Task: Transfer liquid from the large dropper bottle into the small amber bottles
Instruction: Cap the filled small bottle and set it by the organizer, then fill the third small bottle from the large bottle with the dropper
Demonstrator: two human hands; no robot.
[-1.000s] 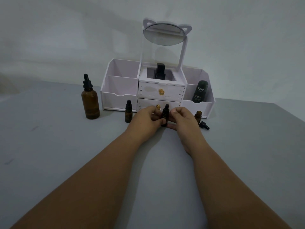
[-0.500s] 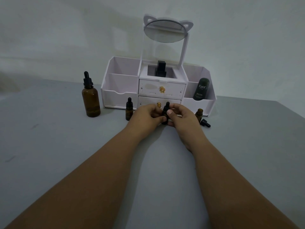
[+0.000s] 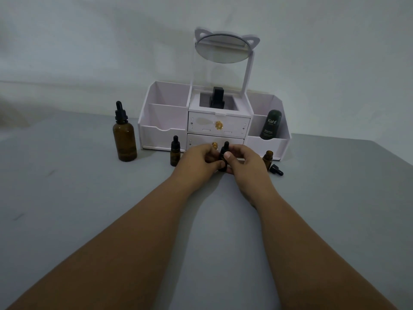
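The large amber dropper bottle [image 3: 124,135] stands capped at the left of the table. A small capped amber bottle [image 3: 175,151] stands to its right. Between my hands stands another small amber bottle [image 3: 223,153] with a black dropper cap. My left hand [image 3: 196,162] grips its body. My right hand [image 3: 244,163] pinches its cap with thumb and fingers. A third small bottle [image 3: 267,158] stands open at the right, with its loose dropper cap [image 3: 276,170] lying beside it.
A white organiser [image 3: 165,130] with drawers and a cat-ear mirror [image 3: 223,49] stands behind the bottles. It holds a dark green Kahf tube [image 3: 270,124] at the right and a black item [image 3: 217,98] in the middle. The grey table [image 3: 89,209] extends toward me.
My right thumb has shifted on the cap of the middle small bottle. Both hands stay around it, and the other bottles have not moved.
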